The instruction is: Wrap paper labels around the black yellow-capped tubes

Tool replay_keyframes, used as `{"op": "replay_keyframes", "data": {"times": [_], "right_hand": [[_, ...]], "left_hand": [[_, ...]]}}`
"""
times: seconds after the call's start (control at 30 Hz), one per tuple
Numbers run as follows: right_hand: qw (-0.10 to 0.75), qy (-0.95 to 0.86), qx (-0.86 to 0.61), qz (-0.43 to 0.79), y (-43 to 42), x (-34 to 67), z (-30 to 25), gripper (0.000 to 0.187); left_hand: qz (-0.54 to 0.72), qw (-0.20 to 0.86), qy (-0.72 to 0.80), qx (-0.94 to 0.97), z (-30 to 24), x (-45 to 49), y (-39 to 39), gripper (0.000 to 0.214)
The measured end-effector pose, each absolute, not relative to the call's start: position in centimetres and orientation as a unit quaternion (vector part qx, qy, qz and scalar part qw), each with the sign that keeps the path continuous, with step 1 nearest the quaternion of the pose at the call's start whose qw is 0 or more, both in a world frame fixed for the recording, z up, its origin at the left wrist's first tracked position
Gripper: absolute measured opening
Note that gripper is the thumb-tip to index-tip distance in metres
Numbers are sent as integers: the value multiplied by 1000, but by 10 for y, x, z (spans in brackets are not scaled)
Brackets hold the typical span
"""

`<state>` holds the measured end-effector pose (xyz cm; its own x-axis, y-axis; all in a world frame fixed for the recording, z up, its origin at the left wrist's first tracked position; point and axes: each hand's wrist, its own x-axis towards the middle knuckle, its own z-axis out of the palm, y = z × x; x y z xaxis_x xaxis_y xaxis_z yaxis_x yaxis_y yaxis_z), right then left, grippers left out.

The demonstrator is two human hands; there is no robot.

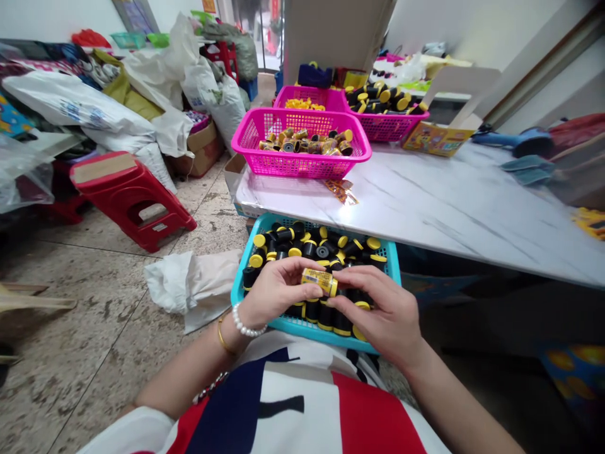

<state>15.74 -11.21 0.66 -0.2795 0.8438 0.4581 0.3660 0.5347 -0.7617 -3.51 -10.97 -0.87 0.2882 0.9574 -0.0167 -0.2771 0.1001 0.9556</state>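
Between my two hands is a small cylinder with a yellow printed label (319, 281). My left hand (278, 287) pinches its left end with thumb and fingers. At its right end, my right hand (382, 309) grips with thumb and fingertips. Both hands are above a turquoise basket (391, 257) on my lap, full of black cylinders with yellow caps (309, 248). On the table ahead, a pink basket (302, 169) holds several labelled cylinders (326, 146). A strip of printed stickers (341, 191) lies in front of that basket.
A marbled white table (449, 202) runs to the right. Farther back stand a pink basket of black cylinders (382, 126), another with yellow pieces (305, 104), and an open printed box (437, 135). Left are a tilted red stool (127, 195), white sacks (94, 104) and a bag (189, 284) on the floor.
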Motion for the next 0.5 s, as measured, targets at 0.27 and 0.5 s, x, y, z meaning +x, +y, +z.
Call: {"op": "replay_keyframes", "data": {"times": [0.27,0.5], "right_hand": [[487,-645,-410,423,-102,145,-10,25],[463,-604,-397,513,-104,150,-14,32]], "left_hand": [[503,571,374,530,-5,-35,-103,41],[511,533,419,527,-16,-37,-113,28]]}}
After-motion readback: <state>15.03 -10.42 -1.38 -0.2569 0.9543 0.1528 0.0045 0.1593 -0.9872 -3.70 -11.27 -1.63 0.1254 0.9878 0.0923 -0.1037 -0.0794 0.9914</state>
